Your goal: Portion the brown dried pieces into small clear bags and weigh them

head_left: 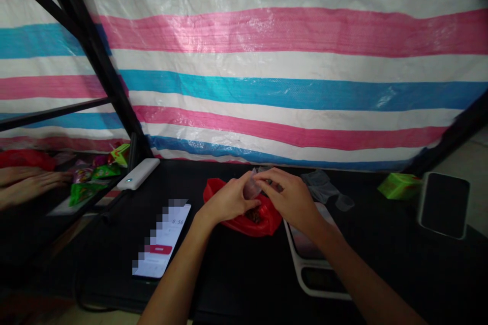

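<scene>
I'm looking into what seems a makeshift work booth. Striped sheeting (290, 94) walls it, black bars (93, 58) frame it, and a scale (316, 277) sits on the black table (244, 274).

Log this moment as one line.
left hand: holding clear bag | right hand: holding clear bag | below: red bag, brown contents | beside: scale

You can pass over the table (244, 274) between your left forearm (185, 264) and the scale (307, 246), as far as the bag (263, 228). The phone (168, 236) crowds your left; loose plastic (320, 185) lies behind the scale.
</scene>
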The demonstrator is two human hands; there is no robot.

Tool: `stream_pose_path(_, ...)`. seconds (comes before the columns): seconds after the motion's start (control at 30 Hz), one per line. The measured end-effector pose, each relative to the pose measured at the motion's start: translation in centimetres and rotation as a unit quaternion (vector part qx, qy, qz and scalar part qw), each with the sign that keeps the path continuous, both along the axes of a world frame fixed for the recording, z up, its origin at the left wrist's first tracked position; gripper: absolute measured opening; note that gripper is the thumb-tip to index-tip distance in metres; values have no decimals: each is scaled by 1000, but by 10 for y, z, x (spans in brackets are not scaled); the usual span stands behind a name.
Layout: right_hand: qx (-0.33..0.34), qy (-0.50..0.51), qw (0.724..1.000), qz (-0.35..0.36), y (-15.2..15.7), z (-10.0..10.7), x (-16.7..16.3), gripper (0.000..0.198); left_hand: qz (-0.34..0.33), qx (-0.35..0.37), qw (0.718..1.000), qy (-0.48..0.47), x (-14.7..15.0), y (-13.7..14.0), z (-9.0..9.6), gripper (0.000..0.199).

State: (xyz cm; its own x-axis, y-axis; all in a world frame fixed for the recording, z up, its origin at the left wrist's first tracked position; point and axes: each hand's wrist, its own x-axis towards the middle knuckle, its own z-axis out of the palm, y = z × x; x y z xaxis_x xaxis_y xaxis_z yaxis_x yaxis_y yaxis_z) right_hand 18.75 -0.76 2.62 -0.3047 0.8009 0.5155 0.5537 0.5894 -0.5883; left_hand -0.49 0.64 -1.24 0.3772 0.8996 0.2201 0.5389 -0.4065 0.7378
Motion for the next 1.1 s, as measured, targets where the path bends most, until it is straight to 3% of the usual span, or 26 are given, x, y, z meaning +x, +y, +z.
stream_pose_path(0.27,-19,-11,1000,-10,2,-4,6,19,-32,-10,999,-25,0,1,0,47)
stream_pose_path(0.4,-12,-10,999,-37,8,-4,20,19,-30,6,999,-26,2,-1,6,63)
stream_pose_path(0.5,2,7,992,-126,25,-5,49,25,-6,41,998,-38,-1,0,9,68)
stream_pose_path(0.6,-8,-22,973,-229,50,-13,96,29,13,79,997,4,-7,3,6,46)
stream_pose_path(0.7,-62,-131,954,-264,68,-28,142,30,10,111,988,104,-14,7,-1,43)
stream_pose_path(0.8,-72,-257,918,-292,71,-40,163,32,-1,110,975,190,-16,12,-9,38)
stream_pose_path(0.93,4,-332,892,-308,62,-40,139,38,15,111,971,211,-13,16,-11,34)
stream_pose_path(1.0,27,-358,899,-250,63,-36,115,37,39,127,972,195,-13,17,-9,33)
stream_pose_path(1.1,-6,-375,917,-136,74,-36,86,35,81,144,974,158,-15,18,-7,34)
